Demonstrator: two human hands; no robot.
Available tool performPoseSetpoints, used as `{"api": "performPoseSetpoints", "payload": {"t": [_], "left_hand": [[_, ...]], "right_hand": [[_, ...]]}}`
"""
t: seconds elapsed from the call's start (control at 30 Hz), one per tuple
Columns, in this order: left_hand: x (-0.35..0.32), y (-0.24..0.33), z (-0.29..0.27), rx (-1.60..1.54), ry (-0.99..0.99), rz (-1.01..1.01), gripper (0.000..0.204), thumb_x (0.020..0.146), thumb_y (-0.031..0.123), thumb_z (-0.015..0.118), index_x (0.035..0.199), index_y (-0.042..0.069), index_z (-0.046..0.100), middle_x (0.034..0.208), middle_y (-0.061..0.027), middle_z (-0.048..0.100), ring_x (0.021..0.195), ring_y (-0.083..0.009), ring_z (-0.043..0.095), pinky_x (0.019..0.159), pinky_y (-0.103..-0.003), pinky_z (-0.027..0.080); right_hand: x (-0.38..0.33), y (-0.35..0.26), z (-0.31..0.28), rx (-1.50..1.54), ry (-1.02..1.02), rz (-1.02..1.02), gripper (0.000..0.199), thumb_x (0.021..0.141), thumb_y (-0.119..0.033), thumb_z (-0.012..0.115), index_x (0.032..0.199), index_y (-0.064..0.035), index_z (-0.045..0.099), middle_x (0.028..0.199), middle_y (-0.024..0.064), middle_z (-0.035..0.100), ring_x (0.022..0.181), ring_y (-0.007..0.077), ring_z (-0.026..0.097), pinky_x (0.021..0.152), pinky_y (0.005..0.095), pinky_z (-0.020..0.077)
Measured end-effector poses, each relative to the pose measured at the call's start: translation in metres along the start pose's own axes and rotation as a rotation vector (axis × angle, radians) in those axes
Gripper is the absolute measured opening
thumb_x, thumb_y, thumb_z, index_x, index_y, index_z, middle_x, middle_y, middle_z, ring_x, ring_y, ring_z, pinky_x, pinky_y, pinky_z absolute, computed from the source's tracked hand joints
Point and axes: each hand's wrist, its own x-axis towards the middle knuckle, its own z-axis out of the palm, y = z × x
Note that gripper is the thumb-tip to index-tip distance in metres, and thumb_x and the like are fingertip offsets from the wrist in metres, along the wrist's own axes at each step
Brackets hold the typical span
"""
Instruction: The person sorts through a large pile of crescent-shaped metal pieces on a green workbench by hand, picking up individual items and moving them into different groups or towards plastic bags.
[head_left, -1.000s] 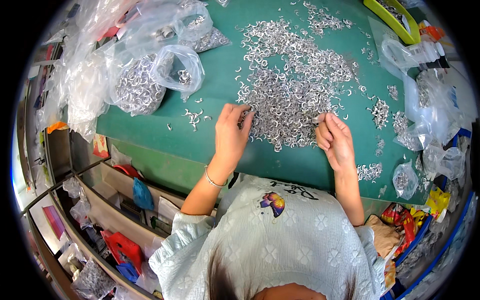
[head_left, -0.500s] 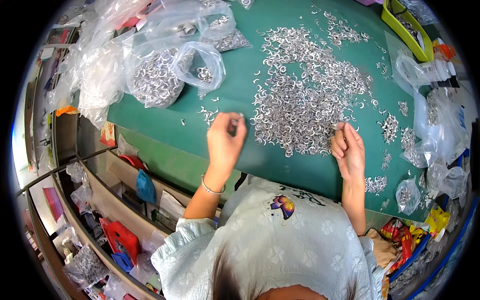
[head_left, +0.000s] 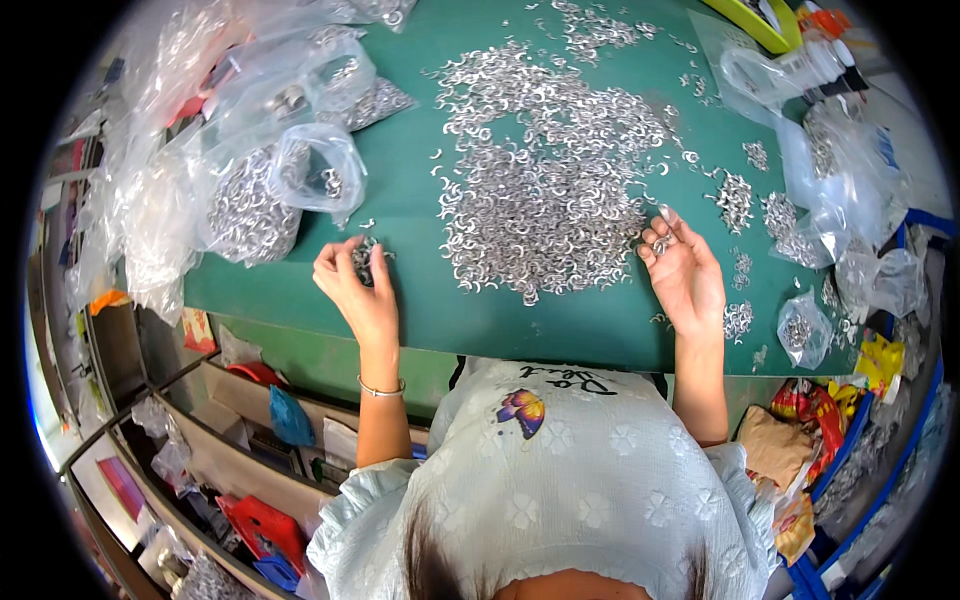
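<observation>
A wide heap of small silvery crescent-shaped metal pieces (head_left: 540, 190) covers the middle of the green table (head_left: 420, 315). Left of it, my left hand (head_left: 357, 292) reaches over a small cluster of the same pieces (head_left: 372, 255), thumb and forefinger apart with pieces showing between them. At the heap's right edge is my right hand (head_left: 687, 275), palm turned up and fingers curled. It holds small curved metal pieces (head_left: 660, 244) at its fingertips; how many is hard to make out.
Clear bags of metal pieces (head_left: 250, 205) stand at the left. Small separate piles (head_left: 735, 200) and more plastic bags (head_left: 850, 190) lie along the right side. A yellow-green basket (head_left: 757, 22) is at the far right. Below the table's left edge are open drawers (head_left: 225, 440).
My left hand has moved left from beside the heap to the small cluster, and its fingers have spread. My right hand has turned palm up at the heap's edge. The whole view has shifted.
</observation>
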Motion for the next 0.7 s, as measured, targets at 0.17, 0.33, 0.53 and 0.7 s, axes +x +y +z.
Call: {"api": "performPoseSetpoints", "payload": {"t": [0.17, 0.33, 0.53, 0.7], "left_hand": [[-0.001, -0.006, 0.011, 0.071, -0.082, 0.054, 0.024, 0.084, 0.017, 0.070, 0.107, 0.010, 0.065, 0.126, -0.0103, 0.050, 0.109, -0.0319, 0.046, 0.092, -0.048, 0.035], [0.005, 0.029, 0.004, 0.055, -0.067, 0.033, 0.021, 0.083, 0.010, 0.070, 0.103, 0.009, 0.065, 0.120, -0.0116, 0.053, 0.107, -0.0321, 0.048, 0.091, -0.046, 0.036], [-0.006, 0.146, 0.029, -0.438, -0.441, 0.443, 0.019, 0.078, 0.008, 0.073, 0.096, 0.006, 0.067, 0.093, -0.0075, 0.063, 0.090, -0.0252, 0.059, 0.081, -0.035, 0.038], [-0.004, 0.150, 0.053, -0.436, -0.545, 0.486, 0.016, 0.078, 0.010, 0.074, 0.091, 0.006, 0.067, 0.091, -0.0062, 0.062, 0.088, -0.0235, 0.058, 0.077, -0.035, 0.035]], "right_hand": [[-0.002, -0.007, -0.021, -0.076, -0.099, 0.009, 0.018, 0.099, -0.016, 0.048, 0.105, -0.0011, 0.057, 0.068, -0.0012, 0.042, 0.063, 0.0122, 0.041, 0.058, 0.0271, 0.0357], [-0.006, 0.004, -0.005, -0.610, -0.028, -0.184, 0.015, 0.099, -0.013, 0.053, 0.098, -0.0007, 0.062, 0.061, -0.0068, 0.038, 0.052, 0.0028, 0.031, 0.048, 0.0209, 0.0231], [-0.001, 0.014, 0.005, -0.814, -0.109, -0.108, 0.016, 0.099, -0.014, 0.052, 0.099, -0.0016, 0.062, 0.059, -0.0085, 0.036, 0.051, 0.0020, 0.028, 0.047, 0.0208, 0.0209], [-0.003, 0.012, 0.002, -0.859, -0.114, -0.090, 0.016, 0.099, -0.013, 0.052, 0.100, -0.0019, 0.063, 0.059, -0.0088, 0.036, 0.051, 0.0013, 0.028, 0.047, 0.0203, 0.0205]]}}
